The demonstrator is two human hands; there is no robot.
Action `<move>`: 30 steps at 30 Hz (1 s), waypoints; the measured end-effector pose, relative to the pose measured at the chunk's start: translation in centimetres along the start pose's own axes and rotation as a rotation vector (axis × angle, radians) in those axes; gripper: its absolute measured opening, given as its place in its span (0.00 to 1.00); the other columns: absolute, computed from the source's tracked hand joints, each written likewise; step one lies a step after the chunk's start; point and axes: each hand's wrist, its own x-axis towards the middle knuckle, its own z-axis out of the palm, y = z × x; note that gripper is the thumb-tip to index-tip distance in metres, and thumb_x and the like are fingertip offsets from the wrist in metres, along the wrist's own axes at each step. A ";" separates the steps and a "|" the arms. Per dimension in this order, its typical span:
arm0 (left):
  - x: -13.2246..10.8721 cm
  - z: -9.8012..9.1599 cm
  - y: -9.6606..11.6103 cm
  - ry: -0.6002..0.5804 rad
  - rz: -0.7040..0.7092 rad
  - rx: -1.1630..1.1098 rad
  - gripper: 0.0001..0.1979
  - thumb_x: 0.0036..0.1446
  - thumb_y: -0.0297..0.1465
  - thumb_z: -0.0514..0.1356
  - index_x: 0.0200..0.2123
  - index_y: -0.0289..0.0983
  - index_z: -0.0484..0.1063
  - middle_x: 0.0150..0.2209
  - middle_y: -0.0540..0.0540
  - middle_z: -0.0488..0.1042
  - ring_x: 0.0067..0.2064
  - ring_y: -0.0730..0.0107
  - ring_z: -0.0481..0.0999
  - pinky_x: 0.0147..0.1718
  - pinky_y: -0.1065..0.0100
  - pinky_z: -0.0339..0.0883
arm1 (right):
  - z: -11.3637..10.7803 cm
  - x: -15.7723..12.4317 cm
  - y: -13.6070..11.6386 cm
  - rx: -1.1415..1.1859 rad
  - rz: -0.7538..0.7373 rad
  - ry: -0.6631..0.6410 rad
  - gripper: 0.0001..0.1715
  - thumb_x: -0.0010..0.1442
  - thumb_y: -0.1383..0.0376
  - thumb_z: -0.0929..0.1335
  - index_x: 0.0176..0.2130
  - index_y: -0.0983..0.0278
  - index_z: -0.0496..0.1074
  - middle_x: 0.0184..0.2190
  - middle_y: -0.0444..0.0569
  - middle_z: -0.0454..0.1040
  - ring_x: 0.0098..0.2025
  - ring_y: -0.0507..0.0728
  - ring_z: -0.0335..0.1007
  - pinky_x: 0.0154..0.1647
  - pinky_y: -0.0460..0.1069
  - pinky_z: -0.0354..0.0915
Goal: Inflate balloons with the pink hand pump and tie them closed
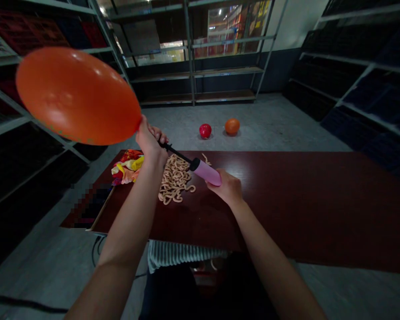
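Note:
A large inflated orange balloon fills the upper left, its neck pinched in my left hand. From that hand the black rod of a pink hand pump runs down to the right. Its nozzle end is hidden by my left fingers. My right hand is wrapped round the lower end of the pink barrel. Below the pump, a heap of beige curled, string-like pieces lies on the table. Beside it, left of my wrist, is a pile of uninflated balloons in red, yellow, white and peach.
The dark red-brown table stretches to the right. A red balloon and a smaller orange balloon rest on the floor beyond it. Metal shelves stand at the back and both sides. A striped cloth hangs at the near edge.

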 end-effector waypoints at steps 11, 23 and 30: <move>-1.6 -5.4 -2.6 0.049 -0.136 -0.067 0.26 0.68 0.36 0.54 0.20 0.39 0.47 0.13 0.57 0.49 0.13 0.79 0.52 0.16 0.73 0.52 | -0.7 -0.1 -1.1 -0.152 -0.060 -0.126 0.19 0.55 0.55 0.73 0.44 0.62 0.74 0.35 0.50 0.80 0.36 0.59 0.76 0.31 0.49 0.56; -4.1 -8.4 -6.6 0.161 -0.222 -0.252 0.22 0.64 0.29 0.56 0.20 0.39 0.48 0.14 0.57 0.50 0.13 0.80 0.51 0.15 0.73 0.47 | -0.2 -0.3 -1.8 -0.285 -0.175 -0.169 0.21 0.58 0.49 0.71 0.44 0.61 0.74 0.38 0.50 0.81 0.39 0.60 0.77 0.33 0.49 0.57; -2.2 -10.7 -0.9 0.147 -0.086 -0.202 0.23 0.63 0.31 0.56 0.20 0.39 0.45 0.14 0.57 0.48 0.13 0.80 0.50 0.15 0.73 0.47 | -0.8 -0.4 -2.4 -0.248 -0.189 -0.193 0.20 0.57 0.50 0.72 0.43 0.60 0.75 0.38 0.50 0.81 0.39 0.59 0.78 0.33 0.49 0.60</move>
